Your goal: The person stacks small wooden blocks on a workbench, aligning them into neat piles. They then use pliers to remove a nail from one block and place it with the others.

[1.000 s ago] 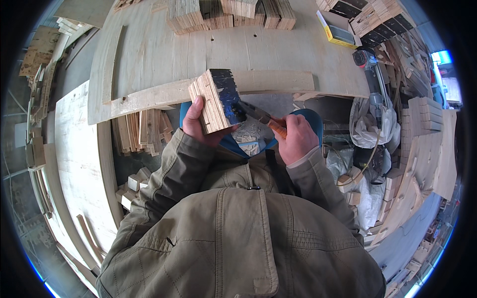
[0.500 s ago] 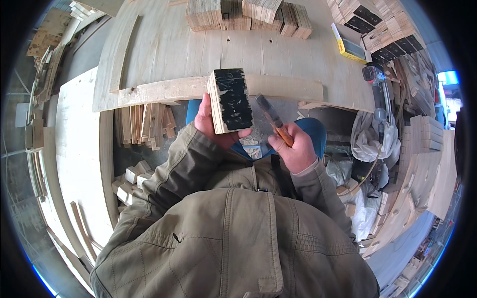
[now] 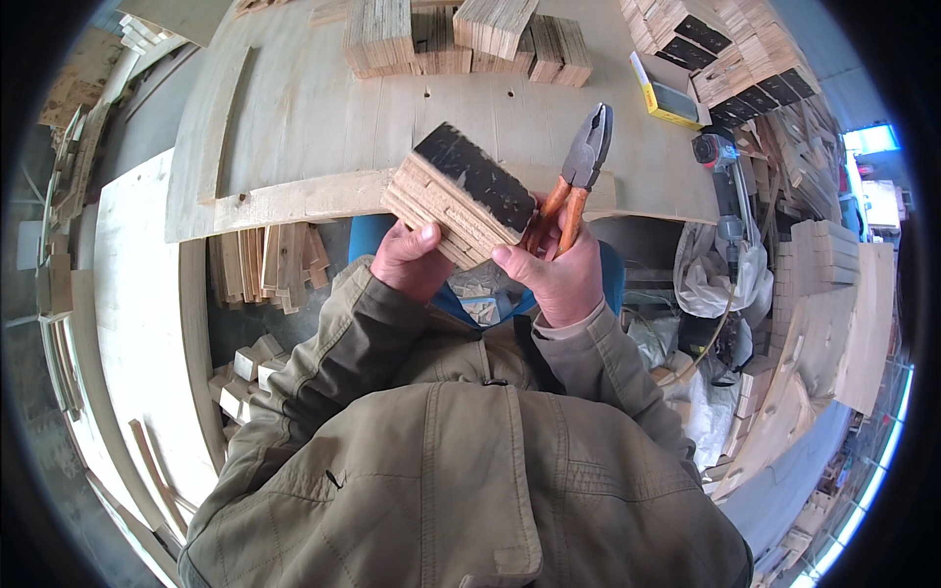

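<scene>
Between my hands, above the bench's near edge, a plywood block (image 3: pixel 446 208) is held tilted, its black face up and its layered edge toward me. My left hand (image 3: pixel 410 260) grips the block's lower left end, thumb on the layered side. A pair of pliers (image 3: pixel 586 157) with orange-brown handles stands jaws upward in my right hand (image 3: pixel 561 274). Its jaws look closed, while the handles spread a little apart. The right thumb also touches the block's near right corner. The right fingers are partly hidden behind the block and handles.
Several plywood blocks (image 3: pixel 490 39) stand at the far side of the bench (image 3: pixel 323 127). A yellow box (image 3: pixel 667 93) lies at the right, near stacked black-ended blocks (image 3: pixel 750 88) and a power tool (image 3: pixel 725 181). Wood offcuts (image 3: pixel 250 367) lie below left.
The block has turned, so its layered side now faces me. My right hand has come up to it, and the pliers' jaws have swung up and to the right.
</scene>
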{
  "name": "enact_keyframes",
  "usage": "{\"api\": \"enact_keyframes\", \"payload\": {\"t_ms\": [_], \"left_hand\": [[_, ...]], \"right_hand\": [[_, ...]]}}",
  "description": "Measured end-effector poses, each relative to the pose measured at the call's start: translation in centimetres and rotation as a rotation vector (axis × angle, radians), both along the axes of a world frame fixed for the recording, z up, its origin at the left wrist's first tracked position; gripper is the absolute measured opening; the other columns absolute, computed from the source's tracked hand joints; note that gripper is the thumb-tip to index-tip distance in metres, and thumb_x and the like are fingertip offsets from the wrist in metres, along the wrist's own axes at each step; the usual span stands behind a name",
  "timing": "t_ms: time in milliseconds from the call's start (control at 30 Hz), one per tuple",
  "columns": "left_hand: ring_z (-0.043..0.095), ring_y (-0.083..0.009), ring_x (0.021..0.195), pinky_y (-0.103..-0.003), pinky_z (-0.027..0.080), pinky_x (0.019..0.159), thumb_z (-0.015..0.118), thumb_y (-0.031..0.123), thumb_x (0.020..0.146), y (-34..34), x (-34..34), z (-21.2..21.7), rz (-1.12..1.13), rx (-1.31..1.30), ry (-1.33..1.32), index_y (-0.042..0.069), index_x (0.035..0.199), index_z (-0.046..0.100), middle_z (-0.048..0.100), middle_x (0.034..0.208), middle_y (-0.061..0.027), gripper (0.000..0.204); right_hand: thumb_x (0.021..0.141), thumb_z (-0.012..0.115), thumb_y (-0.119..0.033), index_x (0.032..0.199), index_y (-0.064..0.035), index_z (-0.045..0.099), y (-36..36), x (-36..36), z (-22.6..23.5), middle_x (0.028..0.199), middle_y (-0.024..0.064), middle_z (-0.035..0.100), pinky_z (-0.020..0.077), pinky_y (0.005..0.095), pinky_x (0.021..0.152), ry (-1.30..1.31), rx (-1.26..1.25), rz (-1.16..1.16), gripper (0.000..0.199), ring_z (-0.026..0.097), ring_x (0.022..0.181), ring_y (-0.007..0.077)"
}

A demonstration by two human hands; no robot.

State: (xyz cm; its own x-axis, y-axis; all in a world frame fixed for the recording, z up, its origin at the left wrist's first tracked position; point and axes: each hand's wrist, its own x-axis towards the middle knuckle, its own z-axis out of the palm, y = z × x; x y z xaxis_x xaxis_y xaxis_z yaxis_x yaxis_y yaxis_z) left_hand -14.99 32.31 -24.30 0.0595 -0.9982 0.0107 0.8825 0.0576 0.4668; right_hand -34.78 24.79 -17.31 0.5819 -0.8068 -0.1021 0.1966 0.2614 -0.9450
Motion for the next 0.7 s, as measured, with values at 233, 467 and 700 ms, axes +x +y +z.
{"api": "enact_keyframes", "payload": {"t_ms": [233, 467, 700], "left_hand": [[0.068, -0.0303, 0.133, -0.050, 0.050, 0.119, 0.093, 0.007, 0.082, -0.3, 1.3, 0.2, 0.103, 0.093, -0.319, 0.000, 0.148, 0.061, 0.074, 0.137, -0.0135, 0.073], [0.064, -0.0256, 0.138, -0.044, 0.049, 0.120, 0.083, -0.012, 0.087, 0.4, 3.5, 0.2, 0.233, 0.170, -0.314, -0.001, 0.163, 0.045, 0.061, 0.157, -0.0149, 0.085], [0.050, -0.0262, 0.154, -0.047, 0.043, 0.125, 0.096, -0.001, 0.078, 0.4, 4.8, 0.3, 0.336, 0.261, -1.005, 0.002, 0.165, 0.043, 0.053, 0.165, -0.0155, 0.102]], "right_hand": [[0.081, 0.086, 0.001, 0.146, -0.0011, 0.056, -2.2, 0.3, 0.7, 0.115, 0.0021, 0.070, 0.0582, 0.0246, 0.086, 0.076, -0.059, 0.033, 0.071, 0.069, 0.098, 0.0079], [0.080, 0.081, 0.002, 0.153, -0.0024, 0.054, -5.8, -0.1, 0.8, 0.120, 0.0021, 0.070, 0.0583, 0.0278, 0.091, 0.133, -0.040, 0.121, 0.079, 0.069, 0.102, 0.0090], [0.080, 0.082, -0.001, 0.154, 0.0009, 0.054, -8.9, 0.0, -0.2, 0.126, 0.0036, 0.070, 0.0588, 0.0284, 0.093, 0.248, -0.146, 0.186, 0.078, 0.070, 0.107, 0.0111]]}}
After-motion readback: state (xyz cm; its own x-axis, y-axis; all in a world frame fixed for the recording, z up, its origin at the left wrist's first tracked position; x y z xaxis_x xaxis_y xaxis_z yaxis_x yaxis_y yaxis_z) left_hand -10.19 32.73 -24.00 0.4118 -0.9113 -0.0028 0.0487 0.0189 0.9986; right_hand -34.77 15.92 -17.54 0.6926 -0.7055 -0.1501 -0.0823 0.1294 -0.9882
